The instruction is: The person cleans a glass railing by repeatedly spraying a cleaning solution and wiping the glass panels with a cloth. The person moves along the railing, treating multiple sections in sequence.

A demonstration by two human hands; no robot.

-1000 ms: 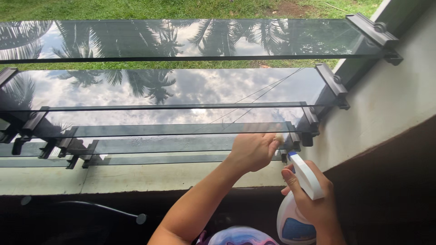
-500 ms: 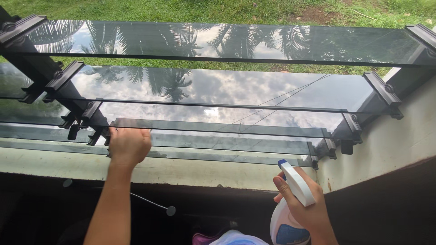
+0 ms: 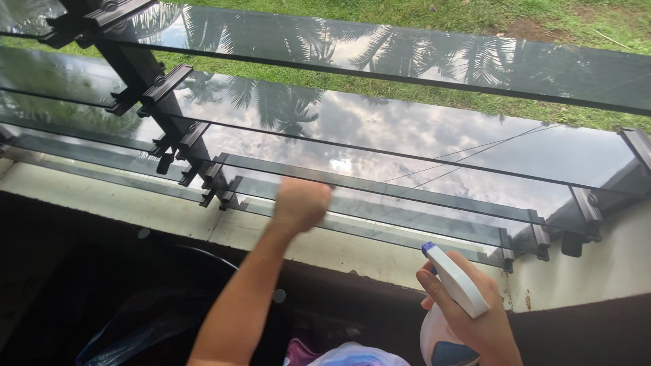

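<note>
The left hand (image 3: 302, 201) presses, fisted, on the lowest glass louvre slats (image 3: 380, 203); any cloth inside cannot be confirmed. Below the slats' right end, the right hand (image 3: 475, 318) grips a white spray bottle (image 3: 454, 278). The glass is likely rigid, slippery and fragile; support near the frame clips (image 3: 203, 169).

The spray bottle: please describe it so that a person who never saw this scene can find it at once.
Start at the louvre window of dark glass slats that fills the upper picture, then drop to the bottom right corner, below the pale sill. There the right hand grips the spray bottle. It is the only white plastic thing in view, with a blue tip on its nozzle.
</note>
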